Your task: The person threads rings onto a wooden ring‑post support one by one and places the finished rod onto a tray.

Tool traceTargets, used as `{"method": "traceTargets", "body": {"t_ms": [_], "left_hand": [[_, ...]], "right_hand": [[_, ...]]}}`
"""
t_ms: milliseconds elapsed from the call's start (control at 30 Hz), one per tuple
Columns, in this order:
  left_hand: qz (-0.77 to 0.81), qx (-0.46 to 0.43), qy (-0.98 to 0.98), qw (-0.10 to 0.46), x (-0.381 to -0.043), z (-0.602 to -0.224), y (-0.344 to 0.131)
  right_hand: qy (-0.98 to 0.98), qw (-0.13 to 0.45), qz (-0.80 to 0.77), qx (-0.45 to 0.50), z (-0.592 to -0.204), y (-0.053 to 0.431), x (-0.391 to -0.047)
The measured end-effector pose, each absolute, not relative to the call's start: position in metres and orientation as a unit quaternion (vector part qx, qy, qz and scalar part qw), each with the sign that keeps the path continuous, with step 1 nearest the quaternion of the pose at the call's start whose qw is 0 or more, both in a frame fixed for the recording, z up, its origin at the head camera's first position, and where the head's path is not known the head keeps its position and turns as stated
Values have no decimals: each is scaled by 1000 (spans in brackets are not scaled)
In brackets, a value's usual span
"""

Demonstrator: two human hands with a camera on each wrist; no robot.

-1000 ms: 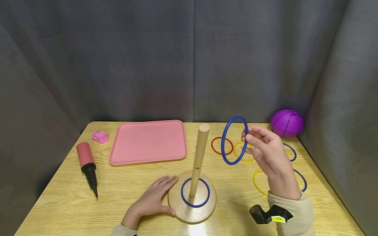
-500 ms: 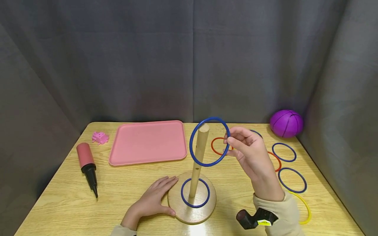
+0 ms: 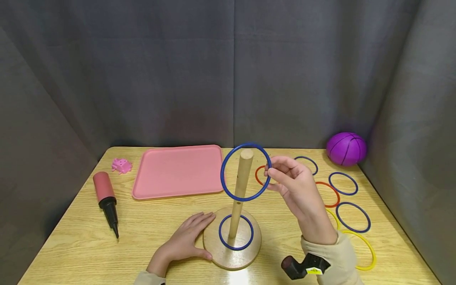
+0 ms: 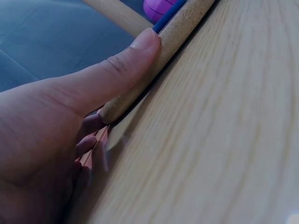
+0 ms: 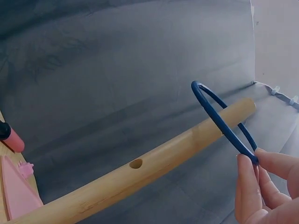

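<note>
In the head view my right hand pinches a blue ring by its right side between thumb and fingers. That ring stands tilted around the upper part of a wooden peg; in the right wrist view the peg's tip pokes through it. A second blue ring lies flat around the foot of the peg on the round wooden base. My left hand rests against the base's left edge, fingers and thumb spread; the left wrist view shows the thumb pressed to the rim.
Right of the peg lie several loose rings, among them a red ring, a blue ring and a yellow ring. A purple ball sits at the back right. Leftward are a pink tray, a pink toy and a hand pump.
My right hand has carried the blue ring leftward from beside the peg to around its top, turning it to face the head camera more. My left hand has stayed on the base.
</note>
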State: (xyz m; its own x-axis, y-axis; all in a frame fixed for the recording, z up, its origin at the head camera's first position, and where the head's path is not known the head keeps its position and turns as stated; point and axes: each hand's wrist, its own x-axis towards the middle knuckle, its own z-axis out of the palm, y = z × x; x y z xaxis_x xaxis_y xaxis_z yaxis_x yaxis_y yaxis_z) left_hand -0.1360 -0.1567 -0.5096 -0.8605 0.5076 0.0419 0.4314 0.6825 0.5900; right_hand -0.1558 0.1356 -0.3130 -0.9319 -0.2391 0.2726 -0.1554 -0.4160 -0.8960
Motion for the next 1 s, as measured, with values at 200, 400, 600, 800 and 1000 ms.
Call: {"method": "traceTargets", "body": {"t_ms": [200, 400, 600, 800, 1000], "left_hand": [[304, 254, 916, 62, -136, -510, -157], [301, 254, 917, 58, -136, -509, -157], [306, 253, 916, 60, -135, -508, -157], [309, 256, 914, 58, -135, -509, -156], [301, 256, 917, 56, -135, -510, -156]], "right_hand": [[550, 38, -816, -174, -320, 137, -155], [551, 58, -816, -167, -333, 140, -156], [571, 75, -805, -141, -348, 140, -157], [582, 108, -797, -120, -366, 142, -159], [591, 138, -790, -89, -385, 144, -164]]}}
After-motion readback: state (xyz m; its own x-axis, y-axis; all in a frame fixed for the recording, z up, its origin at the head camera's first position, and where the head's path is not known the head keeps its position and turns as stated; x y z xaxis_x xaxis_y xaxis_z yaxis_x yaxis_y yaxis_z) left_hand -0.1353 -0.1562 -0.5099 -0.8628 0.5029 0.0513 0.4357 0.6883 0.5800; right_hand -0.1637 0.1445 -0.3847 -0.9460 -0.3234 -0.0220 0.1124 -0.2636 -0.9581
